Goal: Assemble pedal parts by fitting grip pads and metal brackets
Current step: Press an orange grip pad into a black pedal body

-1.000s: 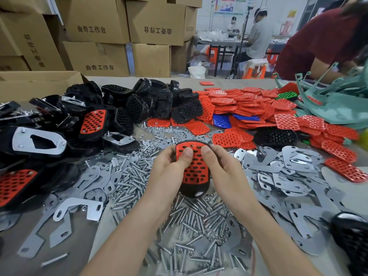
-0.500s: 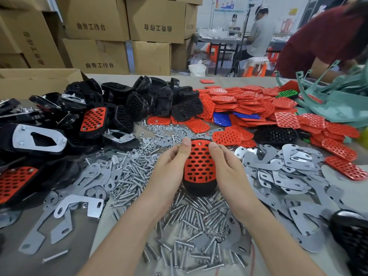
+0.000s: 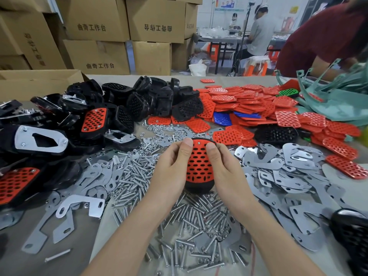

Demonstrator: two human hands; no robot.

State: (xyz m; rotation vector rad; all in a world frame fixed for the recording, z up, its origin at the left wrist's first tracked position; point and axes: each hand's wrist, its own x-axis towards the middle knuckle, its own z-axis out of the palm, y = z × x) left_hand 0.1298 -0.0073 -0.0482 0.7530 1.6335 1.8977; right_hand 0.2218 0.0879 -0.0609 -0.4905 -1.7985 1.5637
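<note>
the black plastic pedal body (image 3: 199,186) with a red perforated grip pad (image 3: 199,166) on its upper face is held just above the middle of the worktop (image 3: 239,78), between both hands. its long axis runs near to far, the rounded black end pointing towards the person and the far end carrying a small screw head (image 3: 198,143). the padded face tilts up towards the camera.

the left hand (image 3: 171,170) is wrapped round the pedal's left side and the right hand (image 3: 225,172) round its right side. both thumbs press on the far end of the pad. the fingers underneath are hidden, so how they lie there cannot be told.

directly below and nearer lies a heap of loose silver bolts (image 3: 191,220). flat grey metal brackets (image 3: 278,176) spread out to the right, and a bent metal bracket (image 3: 79,206) lies to the near left. small silver nuts (image 3: 159,134) are scattered just beyond the hands. a pile of black pedal bodies (image 3: 155,100) fills the far left and a pile of red grip pads (image 3: 249,100) the far right, with teal plastic parts (image 3: 338,100) at the right edge. brown cardboard boxes (image 3: 95,32) stand behind the worktop. bare surface shows only along the far edge and the near left corner.
</note>
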